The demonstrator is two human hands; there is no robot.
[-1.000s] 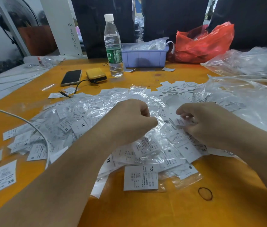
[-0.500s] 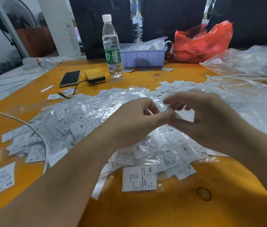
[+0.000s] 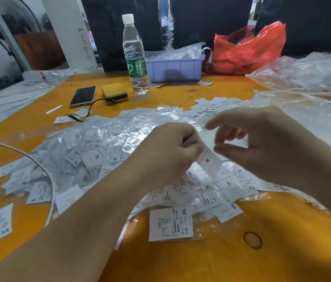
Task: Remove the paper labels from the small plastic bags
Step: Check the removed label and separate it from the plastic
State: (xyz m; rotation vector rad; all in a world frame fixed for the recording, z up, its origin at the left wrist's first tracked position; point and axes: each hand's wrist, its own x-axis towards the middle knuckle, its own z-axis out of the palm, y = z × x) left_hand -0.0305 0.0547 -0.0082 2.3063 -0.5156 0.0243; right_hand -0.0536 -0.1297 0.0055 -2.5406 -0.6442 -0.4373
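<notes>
Nearest the table edge, a thin dark elastic band point(image 3: 252, 239) lies as a small ring on the smooth orange tabletop point(image 3: 201, 265). Beside it sits a flat bagged XL label point(image 3: 170, 223), its paper matte and its clear film glossy.

Above the heap, the left hand point(image 3: 166, 155) is curled, pinching the top of one small plastic bag holding an M label point(image 3: 209, 161); the bag hangs down from that pinch. The right hand point(image 3: 262, 145) has thumb and forefinger extended toward it. I cannot tell whether they have hold of anything.

Risks, in my judgement: the film is thin, crinkled and slippery, so a poor pinch could let the bag drop into the pile point(image 3: 103, 151), where done and undone pieces look alike. The paper could crease or tear if pulled against a tight opening. The white cable point(image 3: 44, 176) crosses the pile and could snag and scatter it.

Farther back stand a phone point(image 3: 83, 96), a yellow case point(image 3: 114, 92), a clear ribbed water bottle point(image 3: 135, 55), a lilac bin point(image 3: 175, 67) and a crumpled red bag point(image 3: 250, 47).
</notes>
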